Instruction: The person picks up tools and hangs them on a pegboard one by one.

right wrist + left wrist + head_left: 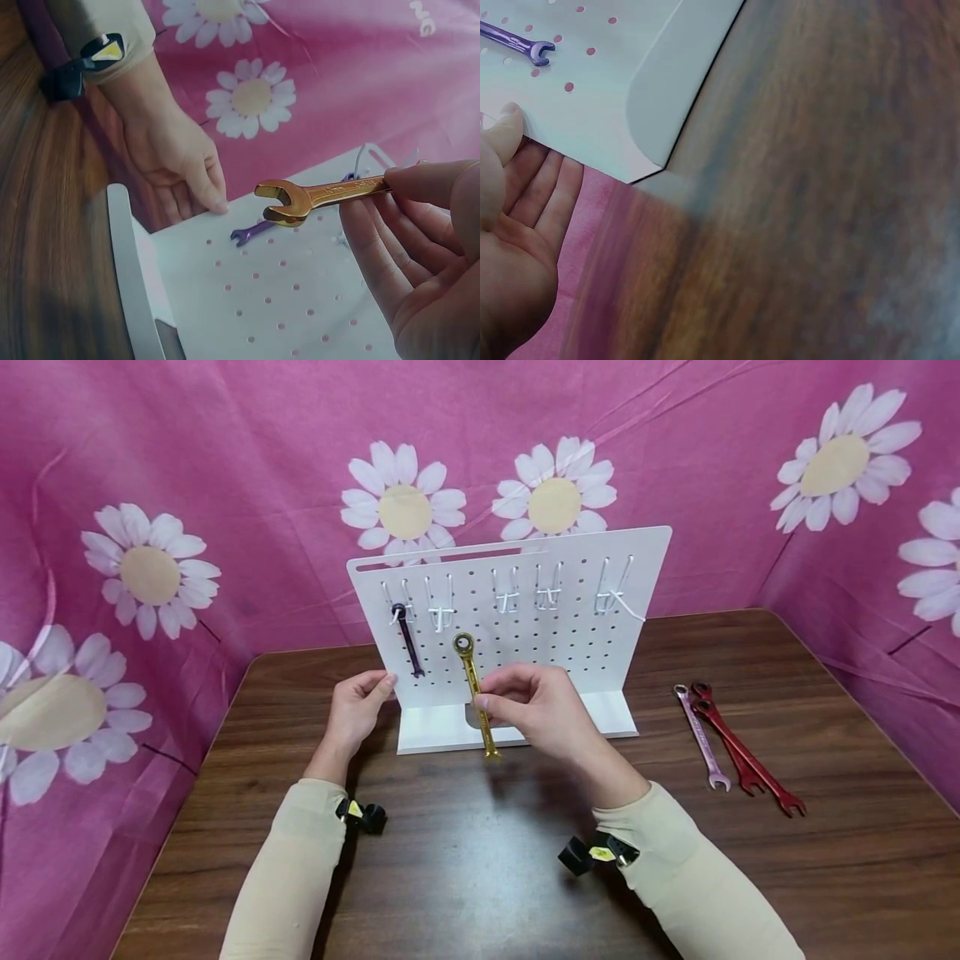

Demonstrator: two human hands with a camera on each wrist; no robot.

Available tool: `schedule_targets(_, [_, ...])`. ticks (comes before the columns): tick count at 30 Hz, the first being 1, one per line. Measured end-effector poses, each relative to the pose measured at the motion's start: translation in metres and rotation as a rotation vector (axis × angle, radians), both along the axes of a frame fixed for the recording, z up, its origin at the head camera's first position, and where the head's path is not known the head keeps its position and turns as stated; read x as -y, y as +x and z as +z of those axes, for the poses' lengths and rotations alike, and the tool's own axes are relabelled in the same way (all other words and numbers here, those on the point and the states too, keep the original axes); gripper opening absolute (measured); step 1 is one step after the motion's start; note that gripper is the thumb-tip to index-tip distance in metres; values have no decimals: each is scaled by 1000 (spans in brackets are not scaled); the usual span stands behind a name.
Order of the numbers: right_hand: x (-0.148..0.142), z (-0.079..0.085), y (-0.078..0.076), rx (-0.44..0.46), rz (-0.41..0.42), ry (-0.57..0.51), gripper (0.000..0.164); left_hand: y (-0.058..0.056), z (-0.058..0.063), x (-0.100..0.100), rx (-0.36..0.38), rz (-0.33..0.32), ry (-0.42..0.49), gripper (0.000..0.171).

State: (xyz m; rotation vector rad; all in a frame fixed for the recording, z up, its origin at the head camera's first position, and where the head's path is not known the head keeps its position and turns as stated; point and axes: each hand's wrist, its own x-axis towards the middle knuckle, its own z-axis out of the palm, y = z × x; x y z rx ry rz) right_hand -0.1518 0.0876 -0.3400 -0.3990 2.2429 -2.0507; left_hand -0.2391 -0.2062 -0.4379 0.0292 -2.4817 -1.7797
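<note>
A gold ratchet wrench point(472, 681) is pinched between the thumb and fingers of my right hand point(543, 706), its ring end up and its open end down, in front of the white pegboard point(525, 652). In the right wrist view the gold wrench's open jaw point(289, 202) points left. My left hand point(356, 710) grips the pegboard's left edge, thumb on the front face and fingers behind, as the left wrist view also shows. A dark purple wrench point(408, 639) hangs by its ring from the leftmost hook.
Several other white hooks point(507, 593) line the pegboard's upper part. On the wooden table point(465, 860) to the right lie a pink-purple wrench point(701, 739) and two red wrenches point(750, 756), partly overlapping. A pink cloth with daisies point(285, 460) stands behind the table.
</note>
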Motion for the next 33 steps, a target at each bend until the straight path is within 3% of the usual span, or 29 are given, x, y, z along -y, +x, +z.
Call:
schedule_targets(6, [8, 6, 2, -1, 5, -18, 14, 0, -1, 1, 0, 2, 5, 32])
schedule_targets(17, [19, 14, -4, -34, -4, 43, 14, 0, -2, 0, -17, -7, 17, 32])
schedule_targets(26, [25, 8, -17, -15, -28, 79, 12, -1, -4, 1, -37, -11, 21, 32])
schedule_targets(33, [26, 4, -26, -21, -47, 166, 12, -1, -5, 0, -47, -17, 28, 32])
